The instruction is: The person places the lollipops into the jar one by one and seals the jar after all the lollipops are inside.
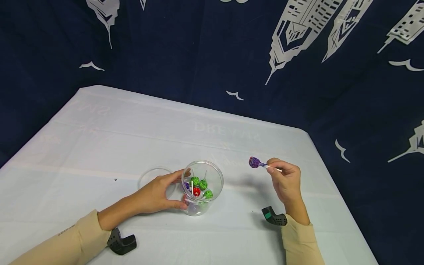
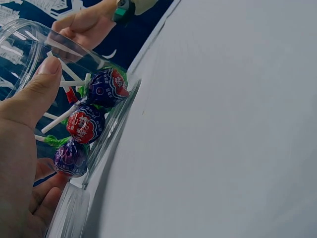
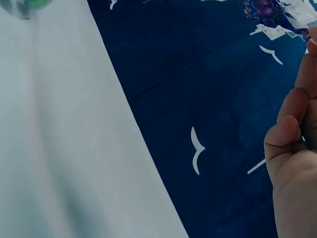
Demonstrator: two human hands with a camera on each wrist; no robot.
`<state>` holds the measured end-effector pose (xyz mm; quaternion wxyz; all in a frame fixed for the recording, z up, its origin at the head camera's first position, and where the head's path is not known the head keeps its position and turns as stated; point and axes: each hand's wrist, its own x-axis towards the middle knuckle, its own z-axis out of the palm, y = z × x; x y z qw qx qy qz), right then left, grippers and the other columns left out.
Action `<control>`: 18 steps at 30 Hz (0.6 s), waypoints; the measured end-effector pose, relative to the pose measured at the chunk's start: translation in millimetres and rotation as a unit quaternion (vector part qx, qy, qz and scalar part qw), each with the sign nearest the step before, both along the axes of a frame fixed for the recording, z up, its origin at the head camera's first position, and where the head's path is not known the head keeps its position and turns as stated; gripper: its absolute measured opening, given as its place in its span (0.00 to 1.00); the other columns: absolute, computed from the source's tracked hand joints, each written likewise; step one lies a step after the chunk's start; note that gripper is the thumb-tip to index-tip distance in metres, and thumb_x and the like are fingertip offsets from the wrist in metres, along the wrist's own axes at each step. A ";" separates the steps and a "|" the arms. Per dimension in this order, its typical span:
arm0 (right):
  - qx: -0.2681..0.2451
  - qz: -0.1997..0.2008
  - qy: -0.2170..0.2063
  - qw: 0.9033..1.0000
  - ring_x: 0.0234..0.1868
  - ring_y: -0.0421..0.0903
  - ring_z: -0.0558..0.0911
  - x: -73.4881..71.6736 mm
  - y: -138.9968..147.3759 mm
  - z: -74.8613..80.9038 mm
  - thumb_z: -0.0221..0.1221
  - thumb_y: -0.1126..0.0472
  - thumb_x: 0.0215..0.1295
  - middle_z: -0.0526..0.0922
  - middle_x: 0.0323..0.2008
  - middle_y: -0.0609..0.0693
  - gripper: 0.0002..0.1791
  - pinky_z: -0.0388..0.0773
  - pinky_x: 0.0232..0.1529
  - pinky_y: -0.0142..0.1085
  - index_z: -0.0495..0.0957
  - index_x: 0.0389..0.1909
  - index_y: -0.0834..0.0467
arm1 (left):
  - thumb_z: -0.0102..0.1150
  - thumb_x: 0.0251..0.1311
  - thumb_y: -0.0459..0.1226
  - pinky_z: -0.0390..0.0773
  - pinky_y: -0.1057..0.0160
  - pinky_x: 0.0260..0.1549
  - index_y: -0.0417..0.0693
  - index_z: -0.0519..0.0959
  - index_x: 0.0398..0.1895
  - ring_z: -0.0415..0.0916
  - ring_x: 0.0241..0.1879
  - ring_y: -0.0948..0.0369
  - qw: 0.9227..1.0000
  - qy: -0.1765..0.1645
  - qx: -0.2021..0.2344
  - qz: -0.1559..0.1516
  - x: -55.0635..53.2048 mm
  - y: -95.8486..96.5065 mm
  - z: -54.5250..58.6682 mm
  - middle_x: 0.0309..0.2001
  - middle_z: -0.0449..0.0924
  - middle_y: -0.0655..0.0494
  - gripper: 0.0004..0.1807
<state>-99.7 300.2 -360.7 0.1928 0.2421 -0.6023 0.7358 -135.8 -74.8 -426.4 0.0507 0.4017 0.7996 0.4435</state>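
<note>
A clear plastic jar (image 1: 216, 180) stands on the table with its mouth up. My left hand (image 1: 159, 193) grips its side, thumb in front and fingers behind. Inside lie several wrapped lollipops, among them a green lollipop (image 1: 208, 194), a red lollipop (image 1: 196, 191) and, in the left wrist view, a purple-and-red lollipop (image 2: 85, 125). To the right of the jar, my right hand (image 1: 286, 180) pinches a purple lollipop (image 1: 254, 162) by its white stick, above the table. Its wrapped head points left toward the jar. In the right wrist view that head shows only partly at the top.
A round clear lid (image 1: 149, 173) lies on the white-covered table (image 1: 99, 147), behind the left hand and left of the jar. A dark blue cloth (image 1: 198, 55) with white building and bird prints hangs beyond the table's far edge. A small dark speck (image 1: 115, 180) is at left.
</note>
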 end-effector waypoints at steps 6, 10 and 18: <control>0.006 0.010 0.013 1.000 0.35 0.46 0.74 -1.5 -7.7 8.5 0.65 0.77 0.58 0.81 0.29 0.56 0.02 0.75 0.37 0.31 0.84 0.31 0.70 | 0.74 0.47 0.56 0.68 0.42 0.62 0.45 0.61 0.74 0.75 0.59 0.51 1.000 0.001 0.002 0.000 0.2 0.2 0.7 0.63 0.75 0.49 0.54; 0.008 0.019 0.025 0.999 0.35 0.47 0.74 -2.5 -14.8 14.8 0.65 0.77 0.58 0.82 0.29 0.56 0.02 0.75 0.38 0.33 0.84 0.31 0.70 | 0.74 0.47 0.56 0.69 0.42 0.62 0.45 0.61 0.74 0.75 0.59 0.51 1.000 0.005 0.001 0.000 -0.1 -0.2 0.8 0.63 0.75 0.48 0.54; 0.008 0.048 0.042 0.998 0.35 0.47 0.74 -8.2 -33.6 24.7 0.67 0.74 0.57 0.83 0.29 0.56 0.02 0.75 0.38 0.32 0.85 0.32 0.68 | 0.75 0.47 0.56 0.69 0.42 0.62 0.44 0.61 0.74 0.75 0.59 0.51 1.000 -0.001 0.007 -0.003 -0.1 -0.6 0.4 0.63 0.75 0.49 0.54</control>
